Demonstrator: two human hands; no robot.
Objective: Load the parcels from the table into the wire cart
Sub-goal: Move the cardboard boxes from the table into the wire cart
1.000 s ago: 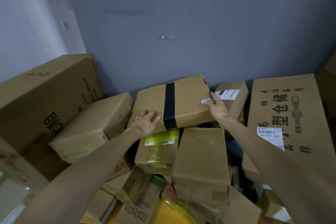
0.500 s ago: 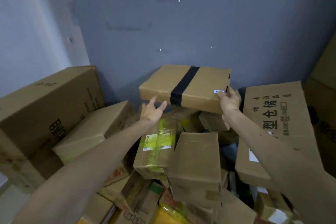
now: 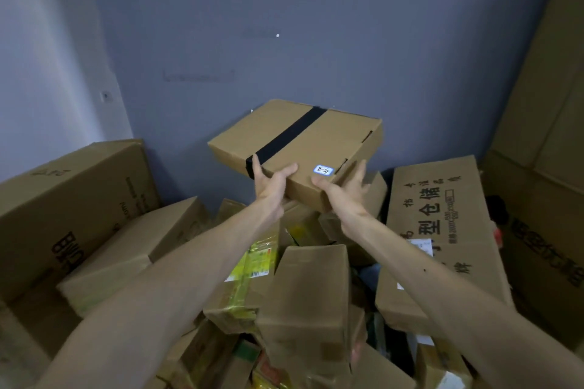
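A flat cardboard parcel [image 3: 319, 142] with a black tape band and a small blue-and-white sticker hangs in the air above the heap. My left hand [image 3: 270, 188] grips its near edge beside the tape, thumb on top and fingers underneath. At the near right corner my right hand [image 3: 343, 196] holds it the same way, thumb next to the sticker. Below lies a pile of parcels [image 3: 311, 297], among them one wrapped in yellow-green tape [image 3: 252, 268]. No wire cart is in view.
A long box with black printed characters [image 3: 442, 230] leans at the right. Large cartons [image 3: 63, 208] stand at the left, and more tall cartons [image 3: 543, 123] rise at the far right. A grey wall [image 3: 284, 25] closes the back.
The flat parcel has come up off the pile and turned, its near corner now toward me. My hands have moved close together on its near edge, the left hand now gripping it.
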